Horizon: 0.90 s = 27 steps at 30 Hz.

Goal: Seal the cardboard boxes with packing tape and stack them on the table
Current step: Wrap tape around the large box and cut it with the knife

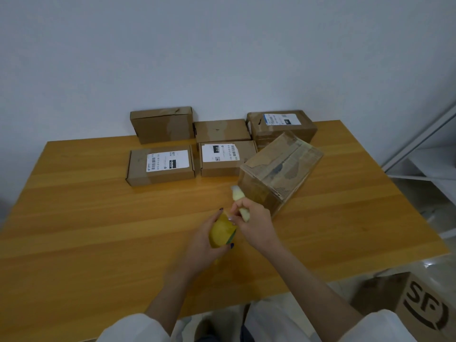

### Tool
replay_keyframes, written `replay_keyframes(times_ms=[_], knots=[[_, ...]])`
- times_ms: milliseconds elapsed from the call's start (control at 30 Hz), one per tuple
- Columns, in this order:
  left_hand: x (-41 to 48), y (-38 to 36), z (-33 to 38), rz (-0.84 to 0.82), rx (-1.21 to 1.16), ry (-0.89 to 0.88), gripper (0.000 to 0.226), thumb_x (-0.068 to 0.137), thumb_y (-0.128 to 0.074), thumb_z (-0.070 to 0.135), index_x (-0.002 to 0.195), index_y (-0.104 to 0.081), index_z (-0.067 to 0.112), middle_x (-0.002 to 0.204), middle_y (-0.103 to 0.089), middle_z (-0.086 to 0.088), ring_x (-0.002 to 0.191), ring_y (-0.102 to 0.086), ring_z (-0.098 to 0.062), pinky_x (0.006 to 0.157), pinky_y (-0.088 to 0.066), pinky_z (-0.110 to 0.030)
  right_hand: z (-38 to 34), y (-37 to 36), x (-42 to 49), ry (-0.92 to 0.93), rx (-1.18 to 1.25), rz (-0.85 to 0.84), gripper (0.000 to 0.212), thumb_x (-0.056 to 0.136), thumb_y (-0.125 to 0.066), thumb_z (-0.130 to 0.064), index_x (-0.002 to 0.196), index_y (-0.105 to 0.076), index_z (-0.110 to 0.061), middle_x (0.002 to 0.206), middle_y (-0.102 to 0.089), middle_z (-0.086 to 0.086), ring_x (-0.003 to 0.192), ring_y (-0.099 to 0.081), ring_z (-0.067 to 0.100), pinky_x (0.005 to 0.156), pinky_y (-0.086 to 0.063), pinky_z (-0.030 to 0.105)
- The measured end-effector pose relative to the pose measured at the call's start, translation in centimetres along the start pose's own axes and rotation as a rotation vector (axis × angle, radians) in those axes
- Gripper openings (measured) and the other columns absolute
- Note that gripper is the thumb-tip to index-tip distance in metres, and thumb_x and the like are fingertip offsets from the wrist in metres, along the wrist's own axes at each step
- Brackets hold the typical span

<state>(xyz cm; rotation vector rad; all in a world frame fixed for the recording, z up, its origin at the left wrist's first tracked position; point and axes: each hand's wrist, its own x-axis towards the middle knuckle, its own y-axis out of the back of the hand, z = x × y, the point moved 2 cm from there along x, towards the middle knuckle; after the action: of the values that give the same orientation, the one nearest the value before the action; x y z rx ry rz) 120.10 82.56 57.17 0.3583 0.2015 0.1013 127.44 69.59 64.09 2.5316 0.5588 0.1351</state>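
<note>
My left hand [209, 239] grips a yellow roll of packing tape [222, 232] above the middle of the wooden table [98, 218]. My right hand [254, 223] pinches a pale yellow object [238, 195], maybe a cutter or the pulled tape end; which one I cannot tell. Just beyond it lies a large cardboard box [281, 169], turned at an angle, with old tape along its top seam. Several smaller boxes stand near the wall: two with white labels [160, 165] [227, 157], and three behind them [162, 124] [220, 130] [281, 124].
On the floor at the lower right stands a brown carton with a black logo [417, 307]. A white shelf frame [424, 149] is at the right beyond the table's edge. The wall is close behind the boxes.
</note>
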Motion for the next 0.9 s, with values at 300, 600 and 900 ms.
replay_keyframes(times_ms=[300,600,900], knots=[[0.2,-0.7,0.0,0.056,0.087,0.128,0.095,0.073,-0.079,0.026,0.149,-0.022,0.018,0.123,-0.058,-0.002,0.102,-0.058,-0.018,0.071,-0.046,-0.022,-1.3,-0.8,-2.3,0.159,0.001,-0.089,0.025,0.083,-0.068,0.001,0.072,-0.057,-0.019,0.071,-0.058,-0.016,0.071,-0.057,-0.002,0.064,-0.045,0.013],[-0.9,-0.9,-0.2,0.089,-0.010,0.178,0.092,0.072,-0.078,0.024,0.146,-0.025,0.028,0.128,-0.051,0.005,0.111,-0.052,-0.014,0.079,-0.044,-0.023,0.2,-0.4,-0.2,-0.200,0.032,0.017,0.023,0.079,-0.076,-0.019,0.073,-0.054,-0.019,0.069,-0.058,-0.006,0.062,-0.053,0.004,0.051,-0.039,0.010],[-1.4,-0.7,0.6,0.081,-0.012,0.176,0.087,0.074,-0.077,0.023,0.145,-0.025,0.025,0.114,-0.047,0.009,0.092,-0.055,-0.006,0.063,-0.046,-0.015,1.7,-1.6,0.0,-0.266,-0.167,0.060,0.037,0.075,-0.080,-0.037,0.070,-0.047,-0.022,0.078,-0.059,-0.003,0.077,-0.057,0.015,0.061,-0.038,0.024]])
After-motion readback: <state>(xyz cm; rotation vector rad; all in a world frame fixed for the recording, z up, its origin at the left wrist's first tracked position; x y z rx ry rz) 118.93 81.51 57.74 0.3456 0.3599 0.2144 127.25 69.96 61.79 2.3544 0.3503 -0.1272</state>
